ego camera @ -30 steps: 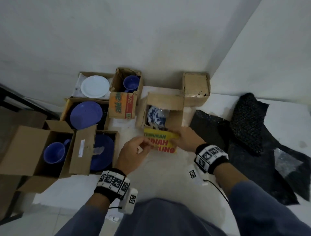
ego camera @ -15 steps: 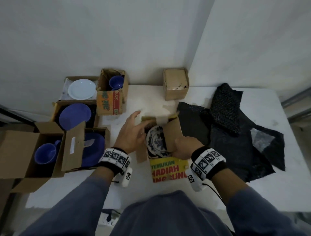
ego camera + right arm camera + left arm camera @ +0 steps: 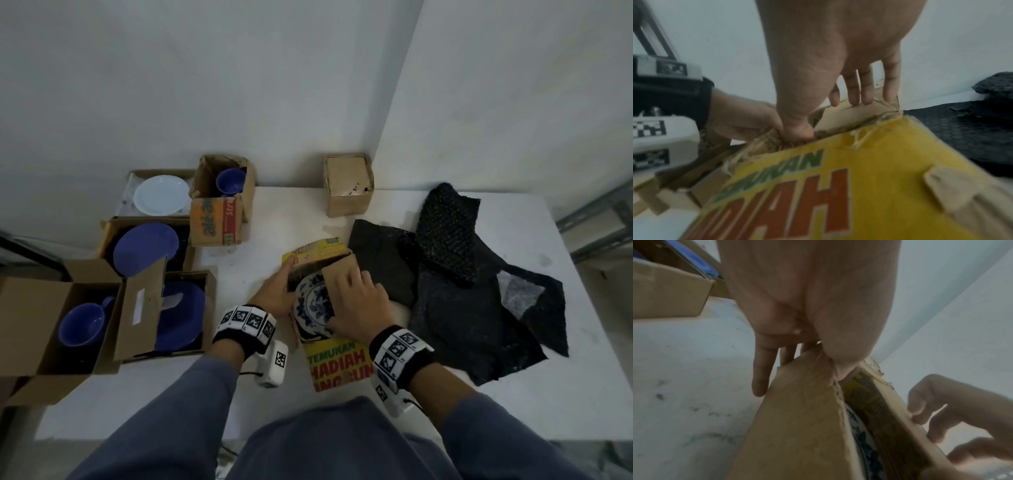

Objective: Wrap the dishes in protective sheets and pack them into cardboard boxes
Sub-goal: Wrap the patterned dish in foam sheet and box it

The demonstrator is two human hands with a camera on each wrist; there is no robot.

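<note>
A cardboard box (image 3: 317, 253) with yellow printed flaps stands mid-table, and a blue-and-white patterned plate (image 3: 311, 305) stands on edge inside it. My left hand (image 3: 278, 289) holds the box's left flap (image 3: 797, 418), fingers outside and thumb inside. My right hand (image 3: 359, 301) lies flat on the right flap, fingers spread, with the thumb near the plate's rim. That flap covers part of the plate (image 3: 863, 434). The front flap (image 3: 838, 178) hangs open toward me. Black protective sheets (image 3: 462, 308) lie just right of the box.
Open boxes at the left hold a blue cup (image 3: 80, 323), blue plates (image 3: 145, 248), a white plate (image 3: 161, 195) and another blue cup (image 3: 231, 181). A small closed box (image 3: 347, 185) stands against the wall. The table's near edge (image 3: 137, 437) is close to my body.
The box has come toward me from the back of the table. My right hand went from the front flap to the right flap and laid it over the plate. My left hand took the left flap.
</note>
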